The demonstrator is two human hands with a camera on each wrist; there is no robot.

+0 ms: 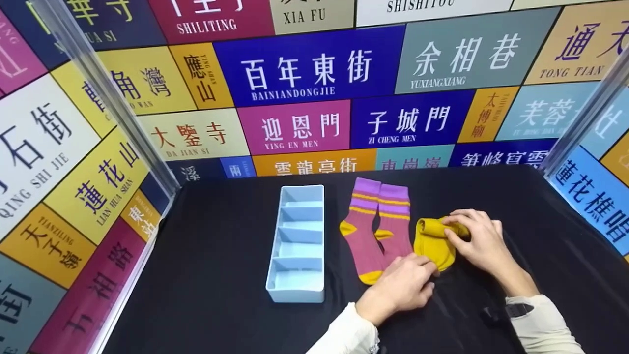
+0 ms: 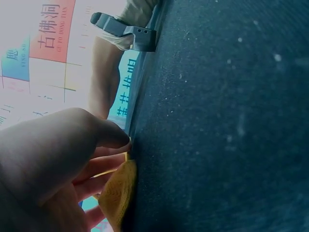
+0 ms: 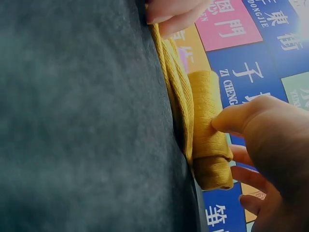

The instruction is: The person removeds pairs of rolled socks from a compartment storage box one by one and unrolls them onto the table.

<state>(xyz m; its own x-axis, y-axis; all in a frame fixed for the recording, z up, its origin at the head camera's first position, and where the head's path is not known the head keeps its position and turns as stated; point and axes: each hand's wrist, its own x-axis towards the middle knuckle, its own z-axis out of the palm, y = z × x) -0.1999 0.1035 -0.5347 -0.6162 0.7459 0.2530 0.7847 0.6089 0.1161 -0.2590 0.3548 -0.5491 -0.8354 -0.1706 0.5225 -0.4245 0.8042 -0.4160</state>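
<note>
A pair of mustard-yellow socks (image 1: 437, 250) lies on the black cloth, the far part turned into a thick roll (image 3: 205, 125). My right hand (image 1: 479, 238) holds this roll, thumb on the near side and fingers on the far side. At the near left edge of the yellow fabric (image 2: 119, 193), my left hand (image 1: 405, 282) pinches the material; the left wrist view has its thumb and fingertips right at the edge. Just left lie flat pink socks (image 1: 366, 243) with purple-striped cuffs and yellow heels and toes. The left hand overlaps one pink toe, hiding it.
A light blue box (image 1: 296, 294) with several compartments in a row stands left of the pink socks. Black cloth (image 1: 211, 275) covers the table. Panels printed with street names (image 1: 314, 69) rise at the back and both sides, with clear corner posts (image 1: 123, 108).
</note>
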